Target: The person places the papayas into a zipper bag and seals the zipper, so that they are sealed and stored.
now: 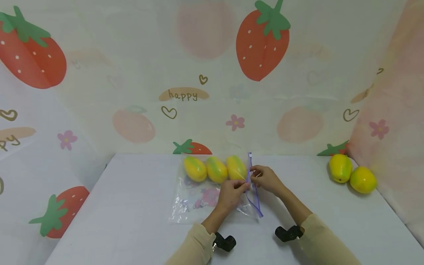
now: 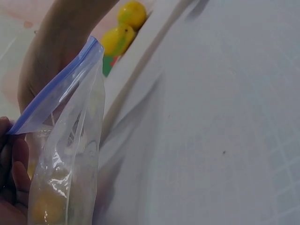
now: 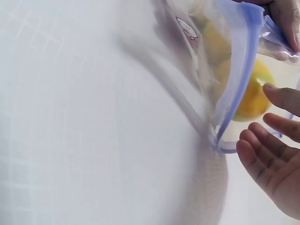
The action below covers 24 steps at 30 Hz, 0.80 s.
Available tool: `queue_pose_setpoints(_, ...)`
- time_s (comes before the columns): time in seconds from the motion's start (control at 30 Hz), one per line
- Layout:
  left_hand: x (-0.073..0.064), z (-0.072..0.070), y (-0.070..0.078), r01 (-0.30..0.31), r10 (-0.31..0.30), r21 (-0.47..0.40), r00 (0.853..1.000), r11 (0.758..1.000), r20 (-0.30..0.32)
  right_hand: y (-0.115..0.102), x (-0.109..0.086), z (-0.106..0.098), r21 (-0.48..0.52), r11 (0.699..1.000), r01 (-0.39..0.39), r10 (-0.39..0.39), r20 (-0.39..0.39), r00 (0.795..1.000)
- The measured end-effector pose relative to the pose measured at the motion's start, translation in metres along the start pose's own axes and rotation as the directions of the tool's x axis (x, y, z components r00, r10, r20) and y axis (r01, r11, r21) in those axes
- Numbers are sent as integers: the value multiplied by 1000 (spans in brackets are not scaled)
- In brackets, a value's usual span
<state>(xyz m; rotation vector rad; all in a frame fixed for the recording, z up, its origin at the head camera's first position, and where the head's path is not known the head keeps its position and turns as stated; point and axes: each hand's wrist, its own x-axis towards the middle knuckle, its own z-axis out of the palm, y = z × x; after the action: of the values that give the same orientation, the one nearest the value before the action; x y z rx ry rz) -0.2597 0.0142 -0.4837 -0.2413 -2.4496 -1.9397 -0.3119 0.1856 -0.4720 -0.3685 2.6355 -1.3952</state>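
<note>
A clear zip bag (image 1: 185,206) with a purple zip strip (image 1: 249,165) lies on the white table, its mouth parted on the right side. Three yellow-and-green fruits (image 1: 216,170) sit in a row inside its far half. My left hand (image 1: 230,193) pinches the bag's edge at the mouth between thumb and fingers. Beside the mouth is my right hand (image 1: 266,179); in the right wrist view its thumb and fingers (image 3: 281,98) stand apart by the opening, with a fruit (image 3: 253,93) just behind. Whether those fingertips touch the plastic is unclear.
Two more yellow-and-green fruits, one (image 1: 341,168) behind the other (image 1: 363,180), lie at the table's far right. A strawberry-print backdrop (image 1: 225,73) stands along the back and both sides. Black wrist cameras (image 1: 225,242) are worn on both wrists.
</note>
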Motion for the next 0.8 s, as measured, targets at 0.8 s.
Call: queue_pose_setpoints(0.8,-1,-2,3,31,-31,-32,1000,999,-1,-6,-11,-42,-152,988,-3,6,20,1000)
